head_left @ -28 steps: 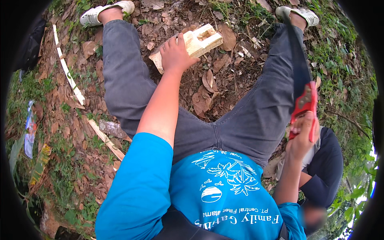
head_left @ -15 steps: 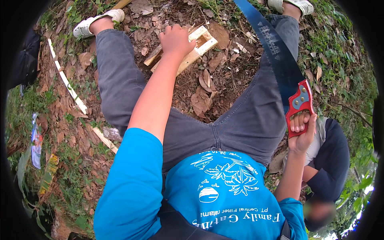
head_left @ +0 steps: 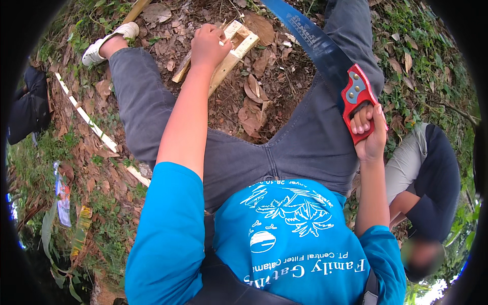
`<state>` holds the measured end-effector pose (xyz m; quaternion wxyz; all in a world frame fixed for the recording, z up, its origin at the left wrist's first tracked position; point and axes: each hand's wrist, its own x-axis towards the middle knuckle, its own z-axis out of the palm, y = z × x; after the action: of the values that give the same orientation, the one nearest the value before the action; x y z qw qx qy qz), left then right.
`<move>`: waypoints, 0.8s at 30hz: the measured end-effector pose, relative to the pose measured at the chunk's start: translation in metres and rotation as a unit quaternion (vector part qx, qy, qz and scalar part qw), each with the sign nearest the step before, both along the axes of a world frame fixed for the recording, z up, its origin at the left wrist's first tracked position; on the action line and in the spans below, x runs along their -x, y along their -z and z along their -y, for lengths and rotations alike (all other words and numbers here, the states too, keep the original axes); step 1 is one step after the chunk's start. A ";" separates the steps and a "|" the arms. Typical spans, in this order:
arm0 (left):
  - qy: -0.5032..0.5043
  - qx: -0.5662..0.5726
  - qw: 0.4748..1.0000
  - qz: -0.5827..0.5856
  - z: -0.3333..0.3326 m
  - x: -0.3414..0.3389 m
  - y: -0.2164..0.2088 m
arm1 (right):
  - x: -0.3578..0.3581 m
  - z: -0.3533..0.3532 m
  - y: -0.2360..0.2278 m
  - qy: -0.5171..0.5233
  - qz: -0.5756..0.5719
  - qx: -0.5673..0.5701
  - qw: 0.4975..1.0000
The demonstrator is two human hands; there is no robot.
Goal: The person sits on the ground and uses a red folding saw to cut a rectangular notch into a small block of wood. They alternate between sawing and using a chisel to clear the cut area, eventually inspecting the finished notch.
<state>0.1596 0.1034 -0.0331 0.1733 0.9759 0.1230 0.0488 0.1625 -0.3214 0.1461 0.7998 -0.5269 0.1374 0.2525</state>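
My right hand (head_left: 368,125) is closed around the red handle of a hand saw (head_left: 325,48). The saw's dark, wide blade slants up to the left, above my right leg, and its tip runs out of the picture at the top. My left hand (head_left: 207,47) reaches far forward, its fingers wrapped over a small frame of pale wooden strips (head_left: 247,44) lying on the ground between my legs. Part of the frame is hidden under that hand. The blade hangs to the right of the wood, apart from it.
Dry leaves (head_left: 250,119) and wood chips cover the soil. A long pale wood strip (head_left: 86,116) and a shorter piece (head_left: 138,176) lie left of my leg, near a plastic packet (head_left: 63,203). Another person (head_left: 432,173) bends over close on the right; dark cloth (head_left: 33,101) shows far left.
My right hand has moved the saw forward and to the left, nearer the wooden frame. The left hand stays on the frame, while the whole view has shifted slightly.
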 end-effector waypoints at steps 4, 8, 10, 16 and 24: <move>0.024 0.047 0.996 0.069 -0.004 0.004 0.017 | -0.001 -0.004 0.000 -0.010 0.007 -0.003 1.000; 0.037 0.056 0.994 0.082 -0.001 0.005 0.025 | -0.001 -0.004 -0.001 -0.007 0.002 0.008 1.000; 0.042 0.060 0.994 0.075 -0.001 0.004 0.024 | -0.002 -0.003 -0.001 -0.004 -0.002 0.006 1.000; 0.052 0.050 0.995 0.065 -0.004 0.001 0.027 | -0.002 -0.006 0.000 -0.001 -0.008 0.008 1.000; 0.058 0.011 0.986 0.157 0.000 0.005 0.016 | -0.003 -0.012 -0.002 -0.006 -0.001 0.015 1.000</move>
<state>0.1542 0.1031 -0.0489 0.2039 0.9596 0.0382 0.1900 0.1651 -0.3099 0.1480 0.7903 -0.5394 0.1385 0.2556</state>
